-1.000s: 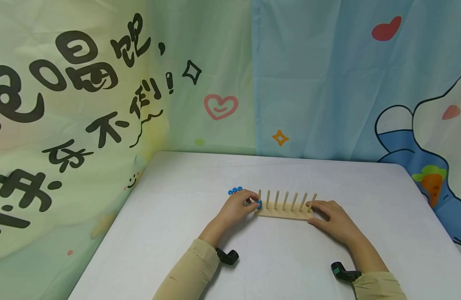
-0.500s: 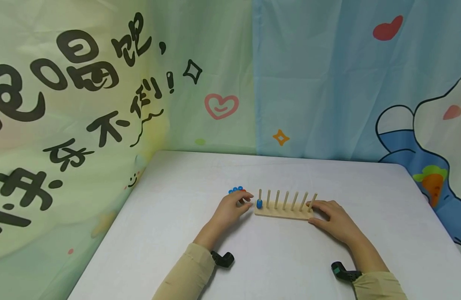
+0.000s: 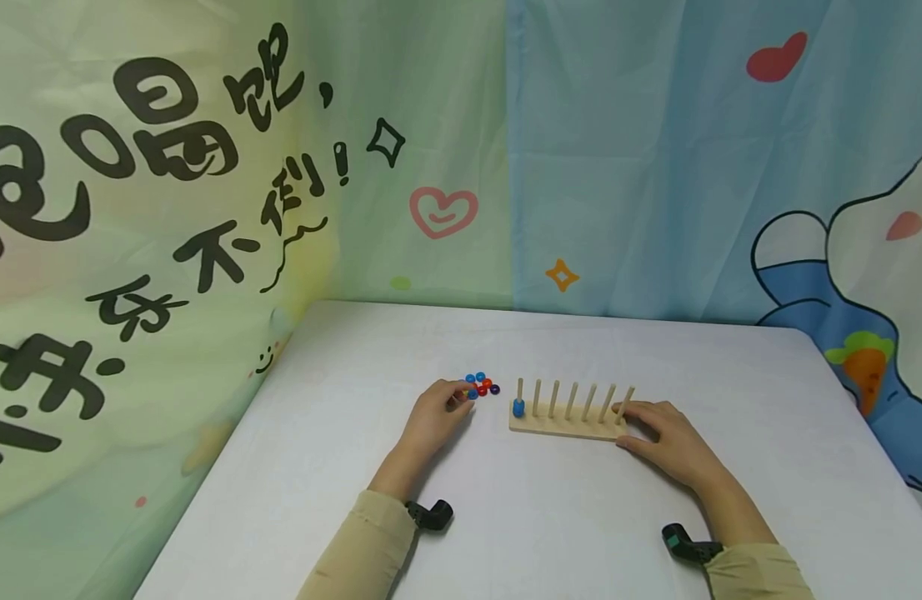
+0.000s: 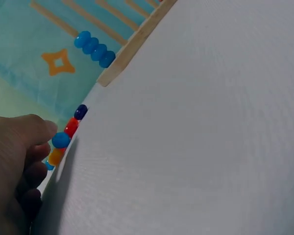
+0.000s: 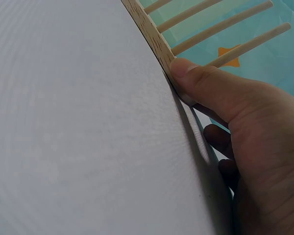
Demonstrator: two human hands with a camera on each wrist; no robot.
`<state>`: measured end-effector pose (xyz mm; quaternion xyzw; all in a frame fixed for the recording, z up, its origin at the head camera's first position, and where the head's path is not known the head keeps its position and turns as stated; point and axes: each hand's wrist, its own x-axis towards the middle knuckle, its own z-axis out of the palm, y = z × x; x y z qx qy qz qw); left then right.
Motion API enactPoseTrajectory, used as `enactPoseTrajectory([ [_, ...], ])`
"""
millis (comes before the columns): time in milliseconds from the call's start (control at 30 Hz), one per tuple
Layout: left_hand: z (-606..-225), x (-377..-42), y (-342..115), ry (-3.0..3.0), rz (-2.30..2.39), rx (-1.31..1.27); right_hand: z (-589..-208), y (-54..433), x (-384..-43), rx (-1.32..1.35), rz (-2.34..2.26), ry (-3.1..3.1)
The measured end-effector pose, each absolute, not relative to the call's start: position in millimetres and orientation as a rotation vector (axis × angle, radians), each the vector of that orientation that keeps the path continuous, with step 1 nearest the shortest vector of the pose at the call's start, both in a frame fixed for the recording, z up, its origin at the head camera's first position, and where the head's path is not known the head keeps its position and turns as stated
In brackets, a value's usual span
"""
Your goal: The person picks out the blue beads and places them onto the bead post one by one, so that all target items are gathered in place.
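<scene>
My left hand [image 3: 433, 421] is at the loose beads on the table, left of a wooden peg board [image 3: 566, 427]. A blue bead [image 4: 61, 140] sits at the tips of its thumb and forefinger, which close on it from two sides. On the board's leftmost peg several blue beads [image 4: 94, 49] are stacked; the other pegs are bare. My right hand [image 3: 674, 442] grips the board's right end, thumb [image 5: 183, 68] against the front edge and fingers behind, partly hidden.
Red beads [image 3: 487, 383], a dark blue bead [image 3: 494, 389], a yellow-orange bead [image 4: 55, 157] and more blue beads [image 3: 480, 377] lie in a small cluster just behind the left fingers. The white table [image 3: 566, 517] meets a printed curtain [image 3: 618, 167] at its back edge.
The left hand has let go of a blue bead on the leftmost peg and moved left to the loose beads. The right hand has stayed on the board.
</scene>
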<state>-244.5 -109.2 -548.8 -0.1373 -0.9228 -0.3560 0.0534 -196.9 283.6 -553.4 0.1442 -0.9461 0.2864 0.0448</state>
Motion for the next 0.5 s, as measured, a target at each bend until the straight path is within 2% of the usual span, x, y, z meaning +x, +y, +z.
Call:
enactPoseTrajectory([
  [500, -554.7, -244.7, -108.6, -2.853, -0.967, -0.458, -555.4, 284.3, -198.4, 0.449, 0.873, -2.887],
])
